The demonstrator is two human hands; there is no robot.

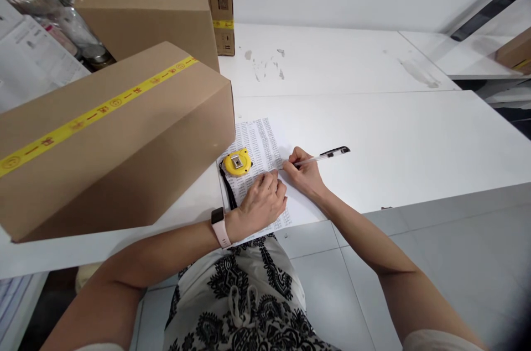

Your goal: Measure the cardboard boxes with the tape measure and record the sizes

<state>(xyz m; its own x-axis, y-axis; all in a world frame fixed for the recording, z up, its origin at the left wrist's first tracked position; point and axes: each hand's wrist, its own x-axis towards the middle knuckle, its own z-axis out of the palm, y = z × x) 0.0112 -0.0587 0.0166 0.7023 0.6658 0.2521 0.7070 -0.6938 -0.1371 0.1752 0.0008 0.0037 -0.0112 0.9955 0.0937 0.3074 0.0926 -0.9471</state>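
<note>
A printed sheet of paper [298,204] with rows of small text lies at the table's front edge. My right hand [305,173] is closed around a pen [323,156] with a clear barrel and black parts, its writing end down at the sheet. Beside it, my left hand [262,199] rests on the paper with its fingers curled and drawn together, and I see nothing held in it. Just beyond the left hand, a yellow tape measure [237,162] sits on the sheet, metal clip facing up. Its black wrist strap [228,188] trails toward my left wrist.
A large cardboard box [166,135] sealed with yellow tape stands close on the left. Behind it are another carton [145,19] and a taller one [224,3]. The white table [373,135] extends right. Plastic-wrapped goods [62,14] crowd the far left.
</note>
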